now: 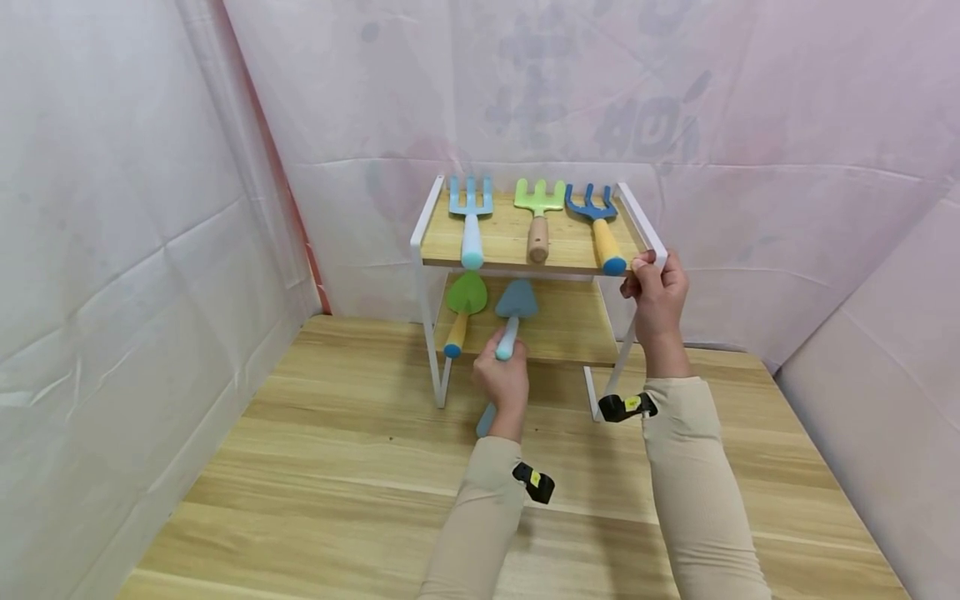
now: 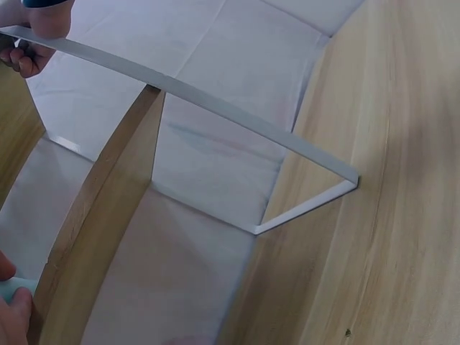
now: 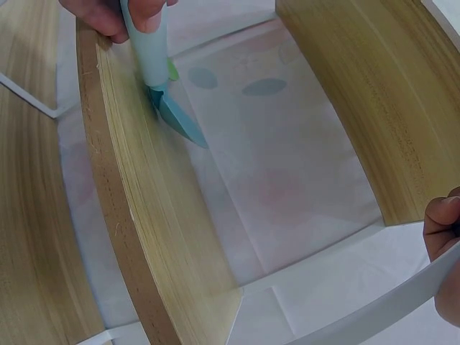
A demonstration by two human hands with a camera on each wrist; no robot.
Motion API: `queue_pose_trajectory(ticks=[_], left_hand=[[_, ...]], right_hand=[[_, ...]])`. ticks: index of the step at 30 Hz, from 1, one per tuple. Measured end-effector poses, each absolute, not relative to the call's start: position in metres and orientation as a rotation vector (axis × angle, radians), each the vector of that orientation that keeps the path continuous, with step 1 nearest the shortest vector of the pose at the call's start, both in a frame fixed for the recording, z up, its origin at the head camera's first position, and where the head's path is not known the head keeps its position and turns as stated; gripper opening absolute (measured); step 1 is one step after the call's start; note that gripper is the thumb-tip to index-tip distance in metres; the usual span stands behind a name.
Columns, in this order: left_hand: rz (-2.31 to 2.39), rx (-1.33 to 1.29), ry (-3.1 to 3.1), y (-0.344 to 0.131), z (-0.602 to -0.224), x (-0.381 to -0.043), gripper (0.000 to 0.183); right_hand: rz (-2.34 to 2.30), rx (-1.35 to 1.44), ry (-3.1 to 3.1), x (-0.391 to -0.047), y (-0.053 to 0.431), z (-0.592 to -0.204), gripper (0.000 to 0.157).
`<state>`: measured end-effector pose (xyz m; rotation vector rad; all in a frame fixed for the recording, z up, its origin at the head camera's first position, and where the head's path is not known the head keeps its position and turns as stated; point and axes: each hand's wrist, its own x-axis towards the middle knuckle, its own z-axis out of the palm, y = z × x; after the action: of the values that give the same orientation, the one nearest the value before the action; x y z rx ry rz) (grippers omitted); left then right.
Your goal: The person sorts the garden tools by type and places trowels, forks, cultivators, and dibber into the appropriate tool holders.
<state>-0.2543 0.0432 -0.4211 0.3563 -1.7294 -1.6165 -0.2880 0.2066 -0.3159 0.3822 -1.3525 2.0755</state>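
Observation:
My left hand (image 1: pixel 501 379) holds a blue trowel (image 1: pixel 517 300) by its pale handle, at the front edge of the lower shelf board (image 1: pixel 562 333). In the right wrist view the trowel's blade (image 3: pixel 180 121) slants over that board. My right hand (image 1: pixel 662 296) grips the upper front corner of the white-framed rack (image 1: pixel 429 333), fingers curled around it. To the left of the held trowel lies a green trowel (image 1: pixel 467 296) with a yellow handle. The left wrist view shows only fingertips (image 2: pixel 20 305) and a bit of the pale handle.
On the upper shelf lie a light blue hand fork (image 1: pixel 471 221), a green one with a wooden handle (image 1: pixel 538 218) and a dark blue one with a yellow handle (image 1: pixel 600 229). A light blue piece (image 1: pixel 486 419) shows beside my left wrist. White cloth (image 1: pixel 360 233) surrounds the wooden table (image 1: pixel 300 467).

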Motion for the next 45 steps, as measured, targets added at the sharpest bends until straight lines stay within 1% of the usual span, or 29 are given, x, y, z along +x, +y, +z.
queue_pose_trajectory(ticks=[9,15,22,25,28,32,37,45], left_hand=[[-1.668,0.380,-1.735,0.046,-0.418,-0.253,0.025],[-1.741,0.333,-1.781,0.044,-0.418,-0.249,0.032],[-1.928,0.074,-1.834,0.035,-0.423,-0.242,0.050],[-1.990,-0.052,-1.840,0.029,-0.425,-0.243,0.053],[-2.090,-0.122,-1.807,0.022,-0.424,-0.245,0.054],[-2.185,-0.074,-1.750,0.015,-0.421,-0.244,0.053],[-2.174,0.006,-1.711,0.012,-0.422,-0.241,0.047],[-2.008,0.074,-1.777,0.014,-0.427,-0.240,0.039]], right_hand=[[2.073,0.367,-1.356,-0.288,0.207,-0.316,0.014],[2.078,0.372,-1.356,-0.287,0.206,-0.316,0.014],[2.077,0.373,-1.351,-0.287,0.205,-0.316,0.014],[2.075,0.376,-1.345,-0.287,0.204,-0.316,0.013],[2.069,0.378,-1.343,-0.287,0.205,-0.316,0.012],[2.068,0.379,-1.334,-0.288,0.205,-0.316,0.012],[2.058,0.390,-1.330,-0.289,0.205,-0.315,0.013],[2.066,0.365,-1.332,-0.287,0.205,-0.315,0.012]])
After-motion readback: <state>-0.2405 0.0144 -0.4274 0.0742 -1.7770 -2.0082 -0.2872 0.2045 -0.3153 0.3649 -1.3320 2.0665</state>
